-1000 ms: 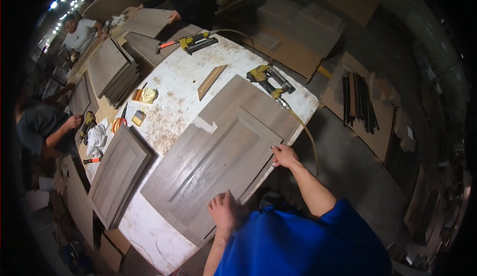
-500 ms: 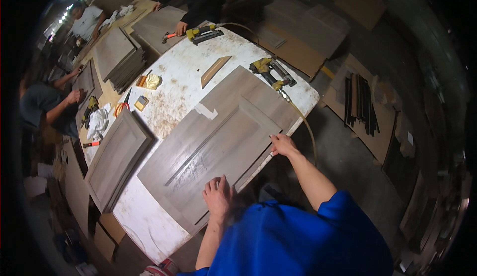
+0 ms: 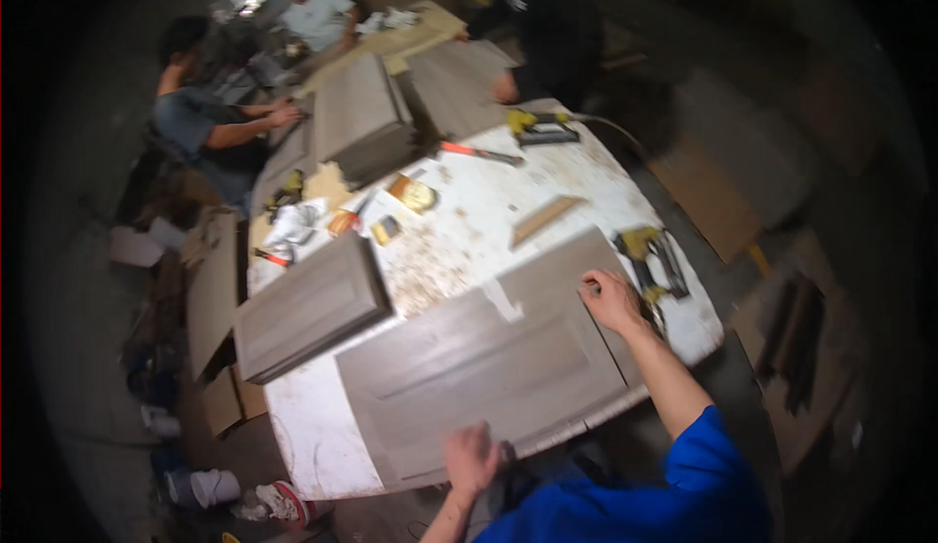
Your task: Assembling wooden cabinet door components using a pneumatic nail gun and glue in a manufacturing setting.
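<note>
A grey-brown wooden cabinet door (image 3: 489, 348) with a recessed panel lies on the white table in front of me. My right hand (image 3: 614, 303) is over its right end, fingers curled in a pinch; whether anything is in them is hidden. A thin dark line, a strip or a groove, runs from the fingertips toward the near edge. My left hand (image 3: 473, 457), smeared by motion, is at the door's near edge, left of my body. A white scrap (image 3: 503, 299) lies on the far part of the door.
Left of it lies a stack of doors (image 3: 311, 309). Beyond are a wood strip (image 3: 547, 219), nail guns (image 3: 653, 260) (image 3: 540, 128), a hammer (image 3: 481, 153) and a yellow-black block (image 3: 385, 230). Other people (image 3: 220, 118) stand around the far tables. Dark strips (image 3: 793, 338) lie on cardboard at right.
My right hand has moved from the door's near edge up to its right end. My left hand has shifted slightly along the near edge. The view has turned.
</note>
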Motion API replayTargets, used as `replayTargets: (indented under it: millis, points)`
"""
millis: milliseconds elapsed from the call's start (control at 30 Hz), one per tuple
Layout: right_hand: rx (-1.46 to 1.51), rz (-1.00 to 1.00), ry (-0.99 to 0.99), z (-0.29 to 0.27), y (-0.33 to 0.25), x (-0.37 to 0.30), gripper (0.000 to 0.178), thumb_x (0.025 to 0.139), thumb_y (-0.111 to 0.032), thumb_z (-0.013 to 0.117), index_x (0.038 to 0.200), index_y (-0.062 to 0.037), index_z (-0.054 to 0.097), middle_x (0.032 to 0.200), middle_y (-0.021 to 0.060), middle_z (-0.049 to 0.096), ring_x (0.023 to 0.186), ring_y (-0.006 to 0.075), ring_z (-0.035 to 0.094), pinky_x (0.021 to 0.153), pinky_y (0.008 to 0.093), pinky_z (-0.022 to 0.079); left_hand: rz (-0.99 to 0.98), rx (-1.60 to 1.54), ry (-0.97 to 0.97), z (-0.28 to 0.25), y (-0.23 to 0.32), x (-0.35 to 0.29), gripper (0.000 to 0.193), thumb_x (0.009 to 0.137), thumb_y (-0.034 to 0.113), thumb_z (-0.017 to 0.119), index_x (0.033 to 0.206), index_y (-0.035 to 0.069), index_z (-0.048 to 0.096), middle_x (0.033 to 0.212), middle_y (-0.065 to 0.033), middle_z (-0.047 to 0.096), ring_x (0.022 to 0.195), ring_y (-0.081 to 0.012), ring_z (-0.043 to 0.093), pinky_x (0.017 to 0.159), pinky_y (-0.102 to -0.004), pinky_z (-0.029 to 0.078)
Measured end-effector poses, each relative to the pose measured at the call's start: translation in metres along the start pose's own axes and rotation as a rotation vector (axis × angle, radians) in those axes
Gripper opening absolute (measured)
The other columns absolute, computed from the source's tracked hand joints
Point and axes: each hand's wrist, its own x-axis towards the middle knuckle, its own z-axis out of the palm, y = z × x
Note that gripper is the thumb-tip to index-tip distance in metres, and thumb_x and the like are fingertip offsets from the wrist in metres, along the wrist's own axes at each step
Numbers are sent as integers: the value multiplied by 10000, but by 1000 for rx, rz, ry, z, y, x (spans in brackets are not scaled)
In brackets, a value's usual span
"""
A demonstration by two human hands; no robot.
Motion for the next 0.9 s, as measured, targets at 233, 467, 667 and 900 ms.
replayTargets:
  millis: [233, 467, 667, 900]
  points:
    - [-550, -269, -166, 88, 59, 179, 552, 803, -59, 684, 1325, -230, 637, 1425, 67, 542, 1437, 321, 364, 1180, 526, 271, -192, -49, 280, 16, 21, 4, 355, 842, 176, 764, 1172, 70, 684, 1154, -153, 659, 1074, -359, 620, 1004, -476, 471]
    - [-592, -173, -491, 59, 2, 232, 508, 781, -97, 709, 1271, -218, 652, 1358, 64, 580, 1302, 276, 528, 1211, 608, 207, -592, -110, 430, -1, 50, -55, 385, 879, 183, 715, 1253, 108, 662, 1244, -198, 626, 1242, -398, 555, 1158, -551, 342]
    - [1, -205, -369, 42, -72, 196, 523, 736, -285, 778, 1230, -140, 683, 1056, 105, 722, 949, 289, 702, 914, 458, 533, -426, 127, 502, -21, 61, -53, 427, 793, 164, 790, 1199, 102, 674, 1167, -119, 643, 1169, -327, 606, 1100, -593, 389]
    - [840, 208, -1719, 75, -133, -15, 605, 997, -209, 657, 1524, -76, 391, 1175, 72, 681, 1011, 153, 676, 886, 302, 529, 89, 271, 209, -73, 49, 32, 582, 915, 236, 659, 1471, 172, 498, 1473, -76, 538, 1392, -300, 477, 1139, -614, 337]
